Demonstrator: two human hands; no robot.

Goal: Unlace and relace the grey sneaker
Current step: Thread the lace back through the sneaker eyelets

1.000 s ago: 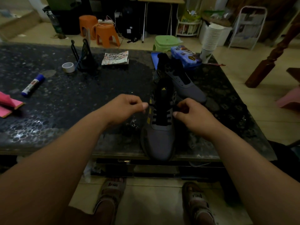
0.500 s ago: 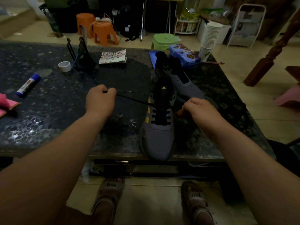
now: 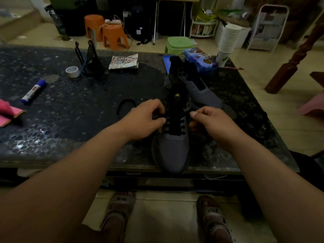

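Two bare hands meet again at the grey mesh sneaker with a black tongue (image 3: pixel 172 148), which lies toe toward the person at the near edge of the dark speckled stone table (image 3: pixel 52 120). The black shoelace (image 3: pixel 125 105) now curls in a slack loop on the table, just left of the left hand (image 3: pixel 146 118). Half a second ago that hand was out to the left, drawing the lace taut. It is back at the shoe's left eyelets, fingers curled, thumb and forefinger pinching the lace there. The lower crossings are threaded. The right hand (image 3: pixel 209 122) is curled at the right eyelets, but what it pinches is hidden. One pull-through looks finished and the next row begun; whether this is unlacing or relacing I cannot tell.
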